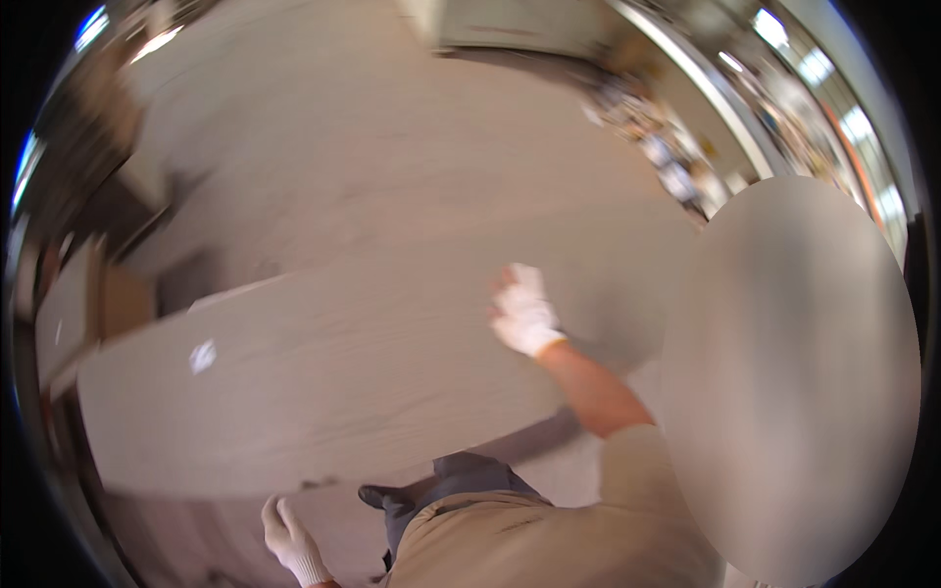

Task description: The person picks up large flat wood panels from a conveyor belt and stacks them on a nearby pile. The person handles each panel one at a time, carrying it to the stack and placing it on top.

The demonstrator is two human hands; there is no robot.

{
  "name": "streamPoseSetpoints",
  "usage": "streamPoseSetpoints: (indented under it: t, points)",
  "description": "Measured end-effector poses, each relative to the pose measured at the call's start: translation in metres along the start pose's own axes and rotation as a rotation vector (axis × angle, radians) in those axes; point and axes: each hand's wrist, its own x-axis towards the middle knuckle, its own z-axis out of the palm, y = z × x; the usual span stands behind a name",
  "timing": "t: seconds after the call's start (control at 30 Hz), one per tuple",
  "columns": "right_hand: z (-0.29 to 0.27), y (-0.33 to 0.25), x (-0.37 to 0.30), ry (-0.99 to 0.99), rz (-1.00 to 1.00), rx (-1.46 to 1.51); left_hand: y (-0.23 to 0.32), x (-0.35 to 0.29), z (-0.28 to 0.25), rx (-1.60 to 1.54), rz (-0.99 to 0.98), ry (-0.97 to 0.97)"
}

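My right hand, in a white knitted glove with a yellow cuff edge, is above a wide grey-brown flat panel. Its fingers are loosely bent and blurred, and nothing shows in them. I cannot tell whether it touches the panel. My left hand, also in a white glove, hangs low beside my body, just short of the panel's near edge. Its fingers are stretched out and hold nothing visible. A small white label with dark marks lies on the left part of the panel.
Brown box-like shapes stand at the left. A large pale box-shaped block sits on the floor at the far side. Mixed scraps lie along the far right. A blurred oval covers the right side; motion smears much of the scene.
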Motion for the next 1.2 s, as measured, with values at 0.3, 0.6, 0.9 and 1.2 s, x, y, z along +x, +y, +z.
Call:
streamPoseSetpoints:
  t: [0.3,0.6,0.9,1.2]
  points:
    - [-0.009,0.008,-0.036,-0.052,0.164,0.158,0.015,0.075,0.123,0.571,0.525,-0.013]
    - [0.016,0.026,-0.025,-0.003,0.1,0.057,0.047,0.059,0.127,0.366,0.413,0.038]
    - [0.044,0.075,-0.029,0.202,0.099,0.246,0.089,0.036,0.067,0.062,0.407,-0.189]
    - [-0.02,-0.068,-0.014,0.064,0.253,0.041,-0.124,-0.119,-0.014,-0.119,-0.327,-0.158]
